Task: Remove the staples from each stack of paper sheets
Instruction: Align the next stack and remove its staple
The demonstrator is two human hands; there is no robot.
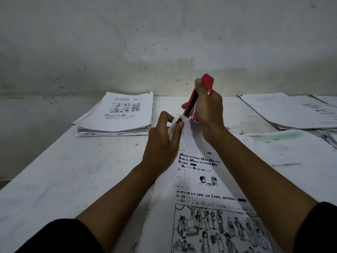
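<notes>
Between hands, staple hidden, red stapler (198, 96) at worksheet (197, 161) corner

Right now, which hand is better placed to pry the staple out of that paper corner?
The right hand: it already grips the red stapler, its lower end at the printed sheets' corner, which the left hand pinches.

White bench (54, 179): bare surface at left and near-left. Obstacles: 1 thick stack of printed paper sheets (116, 115) far left; loose spread white sheets (288, 114) along right; wall behind.
</notes>
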